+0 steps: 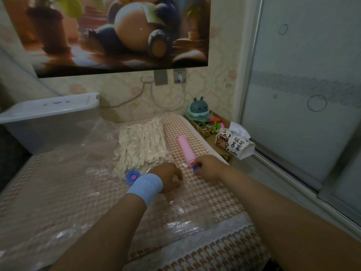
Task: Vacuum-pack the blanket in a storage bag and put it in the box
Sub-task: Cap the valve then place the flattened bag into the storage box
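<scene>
1. Your two forearms fill the near part of the view and reach out over the bed (pixel 220 194).
2. Your left hand (pixel 170 178), with a blue wristband (pixel 146 185), rests on the clear storage bag (pixel 78 182). Its fingers curl down onto the film; you cannot tell whether they pinch it.
3. Your right hand (pixel 210 169) pinches a small blue piece (pixel 197 169) between thumb and fingertips, just beside the near end of the pink pump (pixel 185 150).
4. The cream blanket (pixel 140 141) lies inside the bag, just beyond your left fingers, towards the bed's far edge. Neither hand touches it.
5. The bag's blue valve (pixel 132 175), with a pink centre, sits at the blanket's near edge, just beside your left wrist.
6. Count: one blanket, one bag, one valve, one pump, one blue piece and one box (pixel 48 122).
7. The box is clear plastic with its lid on and stands at the bed's far left corner, well apart from both hands.
8. The bag spreads flat over the left and middle of the bed, down to the lace-trimmed near edge.
9. A strip of bare houndstooth cover runs along the right edge; the pump lies on it, pointing towards the far edge.
10. Past the right edge, a wooden shelf (pixel 220 153) holds a tissue pack (pixel 234 144) and a round toy (pixel 197 110), with the window (pixel 302 94) close behind.
</scene>
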### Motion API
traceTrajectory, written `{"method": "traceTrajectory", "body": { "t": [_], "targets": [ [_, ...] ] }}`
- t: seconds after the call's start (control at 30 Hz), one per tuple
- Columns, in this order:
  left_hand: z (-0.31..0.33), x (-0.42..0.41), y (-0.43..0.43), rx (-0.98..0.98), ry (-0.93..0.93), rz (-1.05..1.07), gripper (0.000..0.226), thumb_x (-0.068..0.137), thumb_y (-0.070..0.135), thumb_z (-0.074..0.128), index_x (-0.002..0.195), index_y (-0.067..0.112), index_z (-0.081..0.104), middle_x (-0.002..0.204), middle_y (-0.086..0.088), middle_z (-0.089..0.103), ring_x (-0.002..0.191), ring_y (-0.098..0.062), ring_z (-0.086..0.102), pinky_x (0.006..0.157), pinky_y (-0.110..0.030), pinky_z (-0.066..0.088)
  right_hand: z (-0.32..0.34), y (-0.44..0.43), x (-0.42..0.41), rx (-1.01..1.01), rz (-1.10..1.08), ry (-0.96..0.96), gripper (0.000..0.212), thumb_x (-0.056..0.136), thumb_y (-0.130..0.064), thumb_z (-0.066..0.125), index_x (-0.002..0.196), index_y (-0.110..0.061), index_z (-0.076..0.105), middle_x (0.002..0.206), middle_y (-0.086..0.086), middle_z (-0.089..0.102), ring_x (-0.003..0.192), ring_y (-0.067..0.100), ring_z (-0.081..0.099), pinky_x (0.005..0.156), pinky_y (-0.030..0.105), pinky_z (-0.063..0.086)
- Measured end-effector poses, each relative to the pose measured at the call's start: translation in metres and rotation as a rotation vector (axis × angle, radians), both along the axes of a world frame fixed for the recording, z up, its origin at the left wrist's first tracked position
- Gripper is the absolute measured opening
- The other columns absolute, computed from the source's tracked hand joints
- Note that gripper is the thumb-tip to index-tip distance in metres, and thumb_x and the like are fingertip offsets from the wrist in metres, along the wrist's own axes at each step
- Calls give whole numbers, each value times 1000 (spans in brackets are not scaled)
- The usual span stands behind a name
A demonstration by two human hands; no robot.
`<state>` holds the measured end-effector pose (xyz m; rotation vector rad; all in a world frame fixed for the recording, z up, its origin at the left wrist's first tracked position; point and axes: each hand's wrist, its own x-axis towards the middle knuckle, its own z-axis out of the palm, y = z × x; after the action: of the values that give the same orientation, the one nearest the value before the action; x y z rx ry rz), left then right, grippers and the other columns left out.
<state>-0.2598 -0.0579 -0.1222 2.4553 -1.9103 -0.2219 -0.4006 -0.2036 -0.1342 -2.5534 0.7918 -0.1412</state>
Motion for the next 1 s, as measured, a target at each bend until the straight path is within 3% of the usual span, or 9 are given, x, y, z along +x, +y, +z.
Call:
{"method": "traceTrajectory", "body": {
  "t": [0.07,0.13,0.2,0.23,0.4,0.5,0.6,0.8,1.0],
  "targets": [
    [6,15,10,-113,20,28,27,91,32,58,117,29,63,128,-1,52,122,-21,45,105,-33,37,18,8,9,0,6,-99,27,98,-23,58,123,-17,67,126,10,62,109,27,61,88,33,49],
    [11,37,24,-193,-22,78,28,89,30,60,117,29,63,128,-1,53,122,-23,44,104,-37,37,31,23,24,85,-2,-238,26,102,-18,46,121,-21,65,125,14,59,95,22,66,73,38,57],
    [12,62,42,-199,-61,192,35,86,31,65,120,29,61,131,-1,51,123,-24,43,103,-37,38,36,42,46,162,16,-350,24,103,-15,42,110,-25,64,122,13,56,68,2,65,51,26,52],
    [11,74,49,-174,-61,263,41,84,32,66,123,28,59,132,-1,48,125,-26,41,104,-37,38,37,51,56,172,26,-367,24,104,-15,42,107,-25,63,118,11,56,62,-1,62,49,21,48],
    [-8,116,87,-73,-2,514,67,74,48,70,133,29,45,138,-6,38,129,-31,36,104,-44,39,29,91,111,190,113,-300,25,100,-12,52,124,-16,57,111,2,56,85,15,55,73,26,43],
    [-20,123,105,23,143,520,85,76,39,73,147,30,26,147,-9,26,131,-35,40,104,-43,41,21,105,135,164,159,-276,26,94,-12,63,120,-12,61,114,6,60,79,15,54,71,23,43],
    [-25,124,110,38,185,489,96,77,38,75,151,33,14,150,-9,22,132,-35,40,103,-42,42,15,112,152,22,216,-249,26,87,-24,74,111,-13,71,106,2,63,87,15,58,72,18,41],
    [-15,115,104,-47,249,375,67,84,31,69,144,28,39,143,-10,41,125,-31,48,97,-35,44,10,124,156,-175,287,-116,23,93,-21,65,112,-11,73,110,11,62,97,26,61,88,37,49],
    [-27,116,88,-251,104,347,65,80,39,69,139,29,42,142,-2,37,132,-25,32,105,-42,39,-2,110,135,-224,186,-138,22,86,-15,70,107,-10,73,102,5,66,90,18,59,74,22,36]
  ]
}}
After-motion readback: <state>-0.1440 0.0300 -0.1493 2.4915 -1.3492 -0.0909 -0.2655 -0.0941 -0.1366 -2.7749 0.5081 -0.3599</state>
